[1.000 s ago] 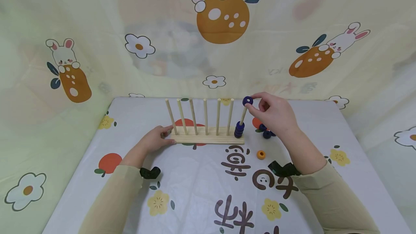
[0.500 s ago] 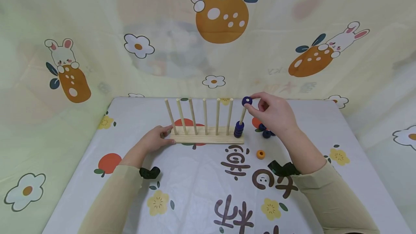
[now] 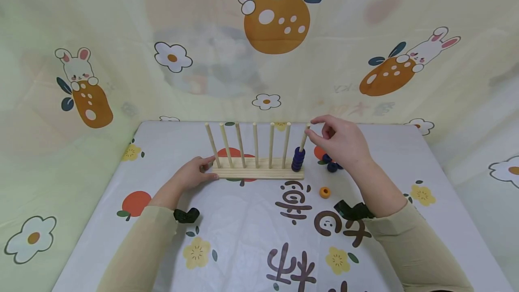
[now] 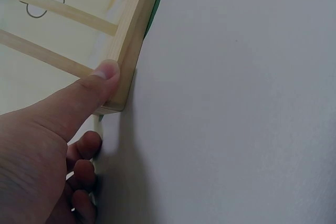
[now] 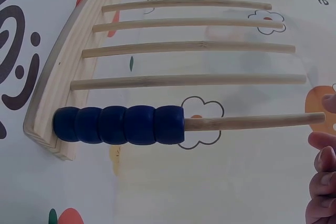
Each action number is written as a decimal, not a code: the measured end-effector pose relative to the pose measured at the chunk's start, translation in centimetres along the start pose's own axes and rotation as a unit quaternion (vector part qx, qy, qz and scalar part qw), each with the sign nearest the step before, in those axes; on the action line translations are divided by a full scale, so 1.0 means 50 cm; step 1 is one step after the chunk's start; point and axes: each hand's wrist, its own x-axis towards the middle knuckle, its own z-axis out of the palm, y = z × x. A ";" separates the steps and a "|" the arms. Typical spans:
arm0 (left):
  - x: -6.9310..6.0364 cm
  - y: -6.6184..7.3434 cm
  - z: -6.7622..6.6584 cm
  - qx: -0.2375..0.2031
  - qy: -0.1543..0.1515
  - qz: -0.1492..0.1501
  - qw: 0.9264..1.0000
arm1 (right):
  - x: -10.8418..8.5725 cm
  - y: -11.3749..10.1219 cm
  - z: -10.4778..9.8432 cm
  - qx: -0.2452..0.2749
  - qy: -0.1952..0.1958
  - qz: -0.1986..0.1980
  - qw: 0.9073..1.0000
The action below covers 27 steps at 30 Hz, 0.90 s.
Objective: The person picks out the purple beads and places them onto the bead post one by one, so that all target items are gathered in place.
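Observation:
A light wooden stand (image 3: 255, 174) with a row of upright pegs stands across the table in the head view. My left hand (image 3: 190, 175) grips its left end; in the left wrist view the thumb (image 4: 107, 70) presses on the base's long side. Stacked dark blue beads (image 5: 118, 124) fill the lower part of the rightmost peg (image 5: 252, 123), down to the base. Beside that peg's tip is my right hand (image 3: 342, 141), thumb and index finger parted with nothing between them. The other pegs carry no beads.
Several loose dark blue beads (image 3: 332, 166) lie right of the stand, partly behind the right hand and wrist. Nearer the front is one orange bead (image 3: 325, 192). A printed curtain (image 3: 219, 80) hangs behind the white patterned tablecloth (image 3: 239, 220).
The blue bead pinched at the tip of the rightmost peg has been let go and has slid down onto the stack. Both hands stay in place.

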 end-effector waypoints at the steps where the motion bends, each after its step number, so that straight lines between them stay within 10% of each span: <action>1: 0.000 0.000 0.000 -0.001 0.000 0.000 1.000 | 0.000 0.000 0.000 -0.001 0.000 0.001 1.000; 27: 0.001 0.000 0.002 -0.004 0.000 -0.005 1.000 | -0.009 0.039 -0.001 -0.017 -0.022 0.016 0.999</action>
